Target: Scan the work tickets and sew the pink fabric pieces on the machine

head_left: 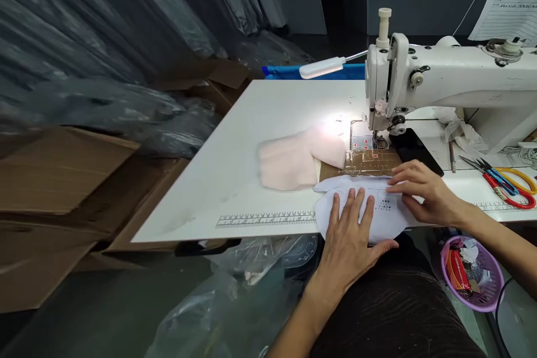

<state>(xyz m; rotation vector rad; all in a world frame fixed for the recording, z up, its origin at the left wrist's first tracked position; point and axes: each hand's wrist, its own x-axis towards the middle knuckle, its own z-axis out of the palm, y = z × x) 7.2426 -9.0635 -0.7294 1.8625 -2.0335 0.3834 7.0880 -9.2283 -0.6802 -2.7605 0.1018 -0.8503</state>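
Note:
A white fabric piece (380, 218) with small printed marks lies at the front edge of the white sewing table (235, 162). My left hand (350, 235) rests flat on it, fingers stretched out. My right hand (419, 190) presses the fabric's upper right edge with curled fingertips. Just behind the fabric is a brown cardboard guide (364, 163) taped under the needle of the white sewing machine (440, 78). A pale pink fabric pile (293, 159) lies left of the guide.
A black phone (415, 148) lies by the machine base. Red and yellow scissors (505, 182) lie at the right. A purple basket (472, 274) of scraps hangs below right. Cardboard boxes (62, 179) and plastic bags (235, 302) fill the left and the floor.

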